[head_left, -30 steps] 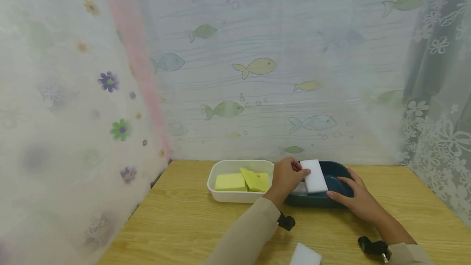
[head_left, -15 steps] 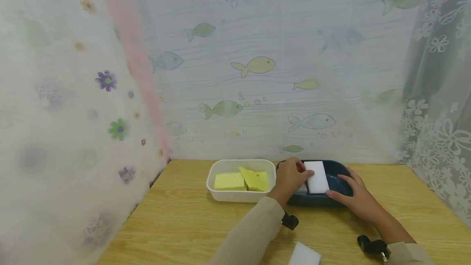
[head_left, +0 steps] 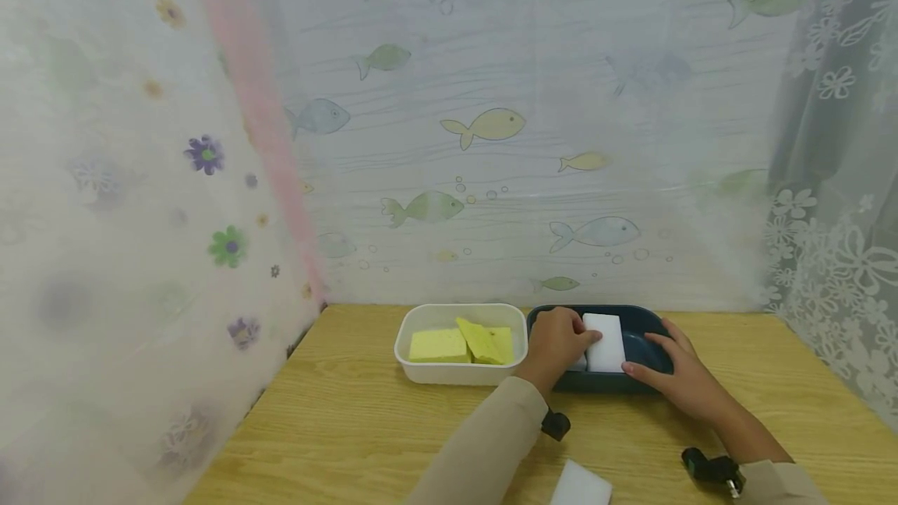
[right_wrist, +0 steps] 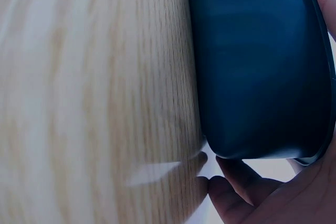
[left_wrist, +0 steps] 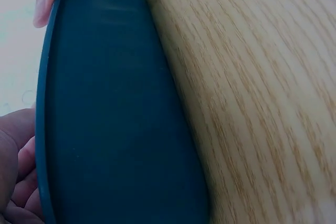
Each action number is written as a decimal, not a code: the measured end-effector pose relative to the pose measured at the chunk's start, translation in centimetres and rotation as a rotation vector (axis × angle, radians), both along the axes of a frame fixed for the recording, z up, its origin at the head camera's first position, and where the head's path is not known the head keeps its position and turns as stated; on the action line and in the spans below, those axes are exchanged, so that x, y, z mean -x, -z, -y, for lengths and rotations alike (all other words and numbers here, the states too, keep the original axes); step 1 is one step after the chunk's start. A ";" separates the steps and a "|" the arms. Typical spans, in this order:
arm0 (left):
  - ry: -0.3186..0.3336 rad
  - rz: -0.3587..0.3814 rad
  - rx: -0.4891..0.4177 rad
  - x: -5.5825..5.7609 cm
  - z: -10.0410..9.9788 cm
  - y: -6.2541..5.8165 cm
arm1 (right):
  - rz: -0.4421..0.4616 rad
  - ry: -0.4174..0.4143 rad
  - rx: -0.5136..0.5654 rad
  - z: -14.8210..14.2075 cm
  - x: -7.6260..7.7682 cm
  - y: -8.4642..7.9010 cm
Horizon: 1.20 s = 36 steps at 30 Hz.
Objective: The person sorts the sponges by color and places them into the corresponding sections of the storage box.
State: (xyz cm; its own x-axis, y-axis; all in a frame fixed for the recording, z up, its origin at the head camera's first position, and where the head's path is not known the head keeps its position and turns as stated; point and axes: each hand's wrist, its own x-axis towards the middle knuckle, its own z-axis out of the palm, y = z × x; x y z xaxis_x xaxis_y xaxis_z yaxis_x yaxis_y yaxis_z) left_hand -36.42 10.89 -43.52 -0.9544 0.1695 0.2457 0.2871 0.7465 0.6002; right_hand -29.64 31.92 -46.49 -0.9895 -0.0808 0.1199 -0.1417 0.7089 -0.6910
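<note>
My left hand point(head_left: 557, 345) is over the left part of a dark blue container point(head_left: 610, 383). Its thumb and curled fingers pinch the left edge of a white sponge block point(head_left: 606, 343), which sits within the rim. Part of another pale block point(head_left: 578, 363) shows beneath that hand. Around the container's right end curves my right hand point(head_left: 677, 380), its thumb at the front rim. In the left wrist view, the container's outer wall point(left_wrist: 115, 103) hides the sponge and most of the left fingers. The right wrist view has the right hand point(right_wrist: 278, 192) gripping the rounded end.
A white container point(head_left: 449, 374) holding yellow sponge pieces point(head_left: 440, 346) stands just left of the blue one. Another white sponge point(head_left: 581, 483) lies on the wooden table point(head_left: 337, 427) near the front. Behind the table hangs a fish-print curtain point(head_left: 456, 178).
The left hand has moved slightly right and down with the white sponge, which has gone from tilted to straighter and lower in the blue container. The right hand stays on the container's end.
</note>
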 end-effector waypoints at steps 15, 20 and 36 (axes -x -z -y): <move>0.006 -0.028 0.105 -0.4 -0.2 -0.1 | -0.008 -0.007 0.008 -0.2 0.1 0.2; 0.019 -0.026 0.075 -0.4 0.0 0.0 | -0.011 -0.007 0.009 -0.3 0.2 0.4; 0.005 0.000 0.101 -0.2 -0.4 0.2 | -0.007 -0.001 0.007 -0.3 0.3 0.6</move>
